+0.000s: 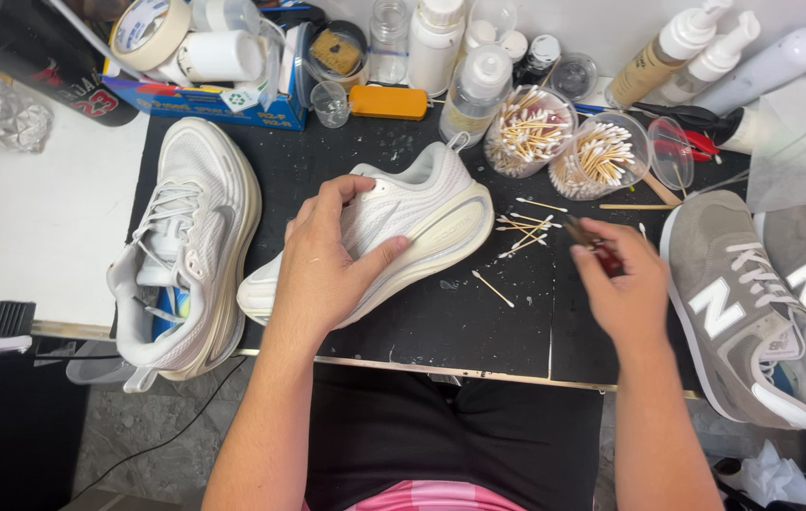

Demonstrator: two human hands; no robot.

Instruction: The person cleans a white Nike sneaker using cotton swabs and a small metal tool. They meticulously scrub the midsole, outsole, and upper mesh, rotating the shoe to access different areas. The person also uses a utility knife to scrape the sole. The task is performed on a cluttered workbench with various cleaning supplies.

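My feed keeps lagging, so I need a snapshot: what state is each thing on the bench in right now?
White sneaker: tipped on its side, gripped by the left hand.
Second white sneaker: upright, laces loose, untouched.
Right hand: pinching a small dark and red tool; blurred.
Grey sneakers: upright at the right edge.
Two clear cups of cotton swabs: open, full.
Loose cotton swabs: scattered on the black mat.
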